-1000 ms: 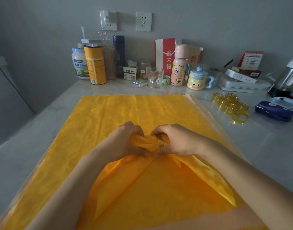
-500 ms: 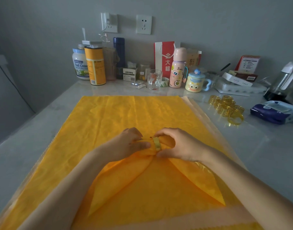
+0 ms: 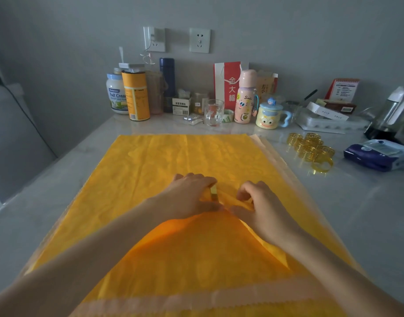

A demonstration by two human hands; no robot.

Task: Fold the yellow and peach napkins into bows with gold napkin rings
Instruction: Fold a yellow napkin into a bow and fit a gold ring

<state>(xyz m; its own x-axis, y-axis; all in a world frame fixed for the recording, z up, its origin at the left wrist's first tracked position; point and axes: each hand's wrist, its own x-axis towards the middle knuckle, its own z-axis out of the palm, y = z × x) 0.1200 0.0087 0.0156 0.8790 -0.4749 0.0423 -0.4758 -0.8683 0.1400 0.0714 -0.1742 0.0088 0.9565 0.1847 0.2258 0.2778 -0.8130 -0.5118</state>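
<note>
A yellow napkin [image 3: 196,252] is gathered to a bunch at the middle of a stack of flat yellow napkins [image 3: 164,161]. A gold napkin ring [image 3: 214,193] sits on the bunch. My left hand [image 3: 192,195] grips the ring and the cloth at its left. My right hand [image 3: 260,207] pinches the gathered cloth just right of the ring. Peach napkins [image 3: 272,154] show as a border under the yellow stack, along the right and near edges.
Several spare gold rings [image 3: 310,149] lie to the right of the napkins, beside a blue tissue pack [image 3: 377,155]. Bottles, tins, a glass [image 3: 213,112], a cartoon mug [image 3: 268,116] and a kettle [image 3: 393,115] line the back of the table by the wall.
The ring, earlier held at my right hand, now sits by my left hand, which grips it. My right hand has shifted right along the gathered cloth.
</note>
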